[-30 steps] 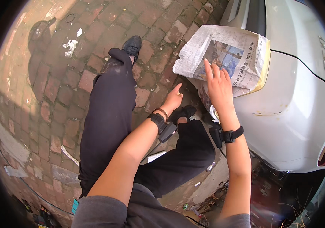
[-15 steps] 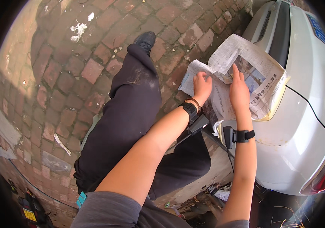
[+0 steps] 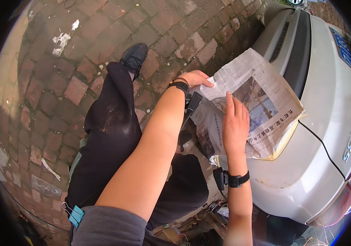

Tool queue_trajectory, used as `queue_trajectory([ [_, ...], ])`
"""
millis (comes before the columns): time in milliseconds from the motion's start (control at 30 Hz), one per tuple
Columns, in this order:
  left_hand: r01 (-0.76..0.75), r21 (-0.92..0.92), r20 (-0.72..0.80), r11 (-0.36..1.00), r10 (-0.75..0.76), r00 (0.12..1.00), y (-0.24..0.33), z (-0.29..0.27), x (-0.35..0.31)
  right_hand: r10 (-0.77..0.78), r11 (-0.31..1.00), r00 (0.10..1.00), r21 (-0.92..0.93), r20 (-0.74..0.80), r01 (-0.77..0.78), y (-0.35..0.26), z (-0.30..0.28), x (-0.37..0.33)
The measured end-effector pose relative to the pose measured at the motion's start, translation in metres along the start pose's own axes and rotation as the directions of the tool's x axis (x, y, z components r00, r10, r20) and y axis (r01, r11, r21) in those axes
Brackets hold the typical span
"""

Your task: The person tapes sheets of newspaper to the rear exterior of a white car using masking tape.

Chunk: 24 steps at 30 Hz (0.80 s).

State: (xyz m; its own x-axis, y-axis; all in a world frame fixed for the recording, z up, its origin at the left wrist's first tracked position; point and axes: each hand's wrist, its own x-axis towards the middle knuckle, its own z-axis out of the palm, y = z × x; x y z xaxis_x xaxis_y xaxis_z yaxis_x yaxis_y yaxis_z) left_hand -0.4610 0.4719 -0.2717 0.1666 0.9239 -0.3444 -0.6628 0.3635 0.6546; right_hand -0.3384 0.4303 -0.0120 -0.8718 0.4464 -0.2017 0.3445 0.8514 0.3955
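Note:
A sheet of newspaper [image 3: 280, 84] lies over the rear bumper of a white car [image 3: 302, 180]. Yellowish masking tape [image 3: 282, 152] runs along its lower right edge. At the paper's left side, my left hand [image 3: 195, 78] pinches the upper left edge between thumb and fingers. My right hand [image 3: 236, 123] rests flat on the sheet with its fingers stretched out, beside the printed photo. Below the fold, the lower left part of the paper hangs down past the bumper's edge, partly behind my right hand.
A black cord [image 3: 322, 141] runs from under the paper across the car body. Black devices are strapped to both my wrists. My leg and dark shoe [image 3: 135, 57] extend over the brick paving [image 3: 81, 57]. A teal binder clip [image 3: 77, 216] hangs at my left sleeve.
My left hand has gone from the fold in the paper to its upper left edge. The paper there lies flatter. My right hand stays on the sheet, and the whole view has shifted.

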Motion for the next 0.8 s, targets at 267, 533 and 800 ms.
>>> queue_trajectory([
  [267, -0.358, 0.022, -0.191, 0.933, 0.356, 0.915, 0.007, 0.006, 0.043, 0.156, 0.827, 0.981, 0.529, 0.113, -0.192, -0.005, 0.003, -0.024],
  [533, -0.307, 0.343, -0.893, 0.888, 0.409, 0.187, -0.020, 0.113, 0.014, 0.175, 0.779, 0.967, 0.574, 0.187, -0.252, 0.034, 0.023, -0.004],
  [800, -0.469, 0.359, -0.699, 0.807, 0.566, 0.437, -0.040, 0.196, -0.032, 0.351, 0.308, 0.837, 0.793, 0.419, -0.526, 0.056, 0.010, 0.015],
])
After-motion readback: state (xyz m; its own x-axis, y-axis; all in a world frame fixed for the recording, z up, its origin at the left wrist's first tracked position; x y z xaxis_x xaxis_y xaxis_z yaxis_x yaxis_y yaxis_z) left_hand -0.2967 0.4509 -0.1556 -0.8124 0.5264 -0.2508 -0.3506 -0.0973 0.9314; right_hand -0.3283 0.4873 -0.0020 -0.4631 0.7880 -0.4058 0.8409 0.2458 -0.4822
